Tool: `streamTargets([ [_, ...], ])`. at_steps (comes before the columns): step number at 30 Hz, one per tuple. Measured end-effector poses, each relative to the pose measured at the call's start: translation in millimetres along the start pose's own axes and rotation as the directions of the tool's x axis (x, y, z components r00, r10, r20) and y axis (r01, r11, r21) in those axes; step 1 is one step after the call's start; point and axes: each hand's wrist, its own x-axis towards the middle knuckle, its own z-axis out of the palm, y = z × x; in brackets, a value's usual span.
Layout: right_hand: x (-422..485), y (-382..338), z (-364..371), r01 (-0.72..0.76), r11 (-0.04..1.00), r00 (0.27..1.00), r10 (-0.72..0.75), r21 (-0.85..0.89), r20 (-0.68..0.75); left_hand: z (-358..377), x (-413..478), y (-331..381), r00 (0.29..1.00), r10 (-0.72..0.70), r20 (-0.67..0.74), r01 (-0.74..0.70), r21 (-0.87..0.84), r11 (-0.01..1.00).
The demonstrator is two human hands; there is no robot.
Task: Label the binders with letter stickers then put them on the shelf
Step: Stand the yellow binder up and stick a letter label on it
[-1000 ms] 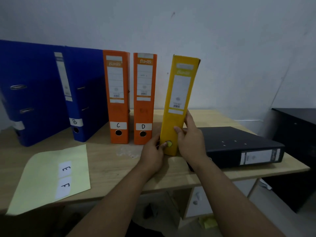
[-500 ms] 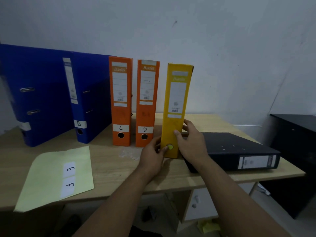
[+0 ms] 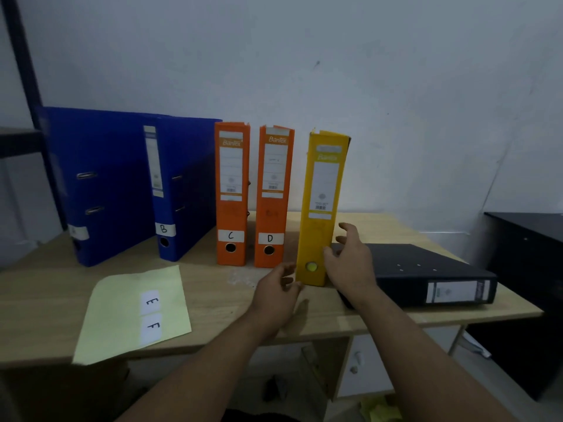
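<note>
Yellow binder (image 3: 323,208): it stands up on the wooden table (image 3: 45,293), just right of orange binder D (image 3: 274,193).
Left hand (image 3: 275,295): my fingers are loose and hold nothing, just beside the yellow binder's bottom left edge.
Right hand (image 3: 350,263): my fingers are spread and hold nothing, close to its right side.
Black binder (image 3: 426,272): it lies flat under my right hand.
Row on the left: orange binder C (image 3: 231,193), blue binder B (image 3: 182,190).
Sticker sheet (image 3: 122,315): it lies flat near the front with sticker E (image 3: 151,301) and sticker F (image 3: 152,325).

Blue cardboard binder (image 3: 166,190) sticker reads B. Left orange cardboard binder (image 3: 231,193): Bantex, C. Right orange cardboard binder (image 3: 274,196): Bantex, D. Pale yellow paper sheet (image 3: 118,318) carries white stickers E (image 3: 151,301), F (image 3: 152,325).
</note>
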Motion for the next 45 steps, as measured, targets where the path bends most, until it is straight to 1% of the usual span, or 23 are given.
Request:
streamTargets([
  [3, -5.1, -3.8, 1.8, -0.019, 1.000, 1.000, 0.019, 0.002, -0.021, -13.3, -7.3, 1.7, 1.000, 0.011, 0.006, -0.012, 0.060, 0.998],
  [4, -8.2, -5.6, 2.5, -0.018, 1.000, 0.999, 0.017, -0.009, -0.049, -19.4, -10.0, 1.8, 1.000, 0.019, 0.001, -0.019, 0.085, 0.996],
  [6, -15.6, -10.7, 5.1, 0.010, 0.996, 0.987, -0.024, -0.086, -0.161, -33.8, -13.7, 1.9, 0.999, 0.043, -0.017, -0.041, 0.135, 0.990],
  [8, -27.5, -22.2, 10.9, 0.114, 0.983, 0.956, -0.148, -0.144, -0.254, -53.0, -16.8, 3.2, 0.995, 0.079, -0.055, -0.068, 0.172, 0.983],
  [10, -39.9, -36.4, 22.9, 0.282, 0.952, 0.924, -0.302, -0.118, -0.235, -77.1, -17.0, 4.2, 0.987, 0.126, -0.105, -0.096, 0.250, 0.963],
  [12, -50.3, -50.8, 39.6, 0.413, 0.908, 0.901, -0.419, -0.071, -0.115, -105.7, -16.0, 2.4, 0.977, 0.165, -0.138, -0.102, 0.375, 0.922],
  [13, -53.5, -54.4, 45.8, 0.445, 0.893, 0.893, -0.447, -0.063, -0.040, -116.9, -14.9, 1.5, 0.972, 0.185, -0.148, -0.102, 0.442, 0.891],
  [14, -59.7, -60.8, 58.1, 0.459, 0.887, 0.888, -0.457, -0.047, 0.047, -135.3, -16.5, -3.3, 0.967, 0.197, -0.163, -0.085, 0.519, 0.851],
  [16, -73.6, -70.5, 83.2, 0.433, 0.901, 0.881, -0.422, -0.007, 0.213, -169.7, -22.0, -12.9, 0.965, 0.187, -0.186, -0.022, 0.648, 0.762],
  [18, -88.5, -76.2, 107.7, 0.379, 0.926, 0.865, -0.356, 0.006, 0.353, -201.2, -29.4, -20.9, 0.976, 0.097, -0.194, 0.073, 0.715, 0.695],
  [20, -102.3, -81.6, 129.6, 0.366, 0.930, 0.828, -0.317, -0.017, 0.462, -228.2, -37.0, -29.2, 0.983, -0.024, -0.182, 0.157, 0.763, 0.627],
  [23, -115.4, -87.0, 148.1, 0.428, 0.892, 0.746, -0.260, -0.143, 0.613, -248.4, -44.4, -40.4, 0.974, -0.152, -0.169, 0.221, 0.864, 0.453],
  [25, -117.5, -88.9, 153.1, 0.463, 0.863, 0.722, -0.235, -0.202, 0.651, -252.6, -46.3, -45.4, 0.963, -0.186, -0.193, 0.253, 0.886, 0.389],
  [29, -96.5, -80.9, 141.2, 0.369, 0.912, 0.753, -0.182, -0.177, 0.632, -245.8, -45.6, -46.1, 0.966, -0.132, -0.222, 0.256, 0.892, 0.374],
  [32, -74.7, -68.6, 124.7, 0.314, 0.919, 0.782, -0.108, -0.237, 0.614, -236.3, -43.9, -48.3, 0.965, -0.140, -0.220, 0.258, 0.885, 0.388],
  [34, -65.4, -63.2, 115.6, 0.313, 0.901, 0.806, -0.084, -0.300, 0.586, -229.3, -43.9, -47.5, 0.963, -0.152, -0.222, 0.264, 0.892, 0.368],
  [35, -63.6, -62.8, 112.9, 0.334, 0.878, 0.821, -0.093, -0.342, 0.564, -226.2, -43.4, -46.7, 0.962, -0.154, -0.224, 0.266, 0.894, 0.359],
  [37, -65.8, -64.9, 113.5, 0.395, 0.832, 0.847, -0.165, -0.390, 0.505, -218.7, -42.3, -44.3, 0.962, -0.147, -0.230, 0.269, 0.890, 0.367],
  [39, -78.0, -70.3, 119.1, 0.397, 0.855, 0.860, -0.218, -0.335, 0.462, -210.1, -41.1, -40.7, 0.958, -0.152, -0.243, 0.284, 0.874, 0.394],
  [41, -94.2, -72.7, 126.8, 0.384, 0.884, 0.840, -0.215, -0.266, 0.499, -201.2, -39.0, -38.6, 0.944, -0.190, -0.270, 0.326, 0.847, 0.420],
  [43, -104.5, -69.7, 132.9, 0.439, 0.852, 0.789, -0.214, -0.285, 0.576, -196.8, -35.6, -39.0, 0.919, -0.230, -0.321, 0.393, 0.800, 0.454],
  [44, -105.2, -66.4, 133.5, 0.455, 0.846, 0.778, -0.226, -0.277, 0.586, -196.3, -33.7, -38.8, 0.909, -0.241, -0.341, 0.417, 0.773, 0.478],
  [45, -103.7, -63.4, 132.2, 0.442, 0.865, 0.771, -0.232, -0.237, 0.593, -197.7, -31.6, -38.8, 0.902, -0.249, -0.353, 0.432, 0.742, 0.513],
])
